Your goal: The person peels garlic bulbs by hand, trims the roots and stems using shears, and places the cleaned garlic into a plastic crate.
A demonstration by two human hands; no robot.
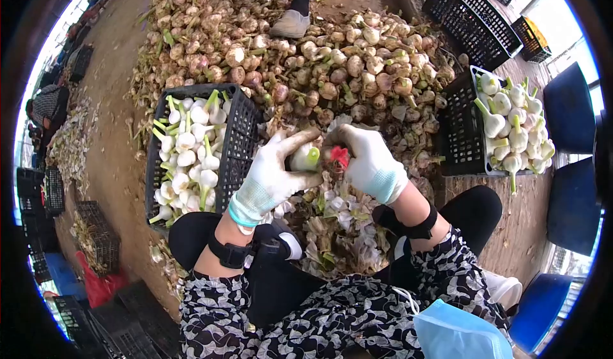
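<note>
My left hand [266,175], in a white and teal glove with dirty bare fingertips, is closed around a garlic bulb [302,158]. The bulb's cut green stem points toward my other hand. Close beside it, my right hand [370,162], gloved the same way, is closed on a small red object [340,157]; the fingers hide most of it, so its kind does not show. Below both hands lies a heap of peeled garlic skins [341,221]. To the left stands a black crate [239,143] filled with cleaned white garlic bulbs [185,142].
A large pile of unpeeled garlic [211,33] spreads ahead, with another person's shoe [291,24] in it. On the right, a crate [458,126] holds more white bulbs. Black crates [469,23] and blue barrels [569,106] stand beyond. A person [48,106] sits far left.
</note>
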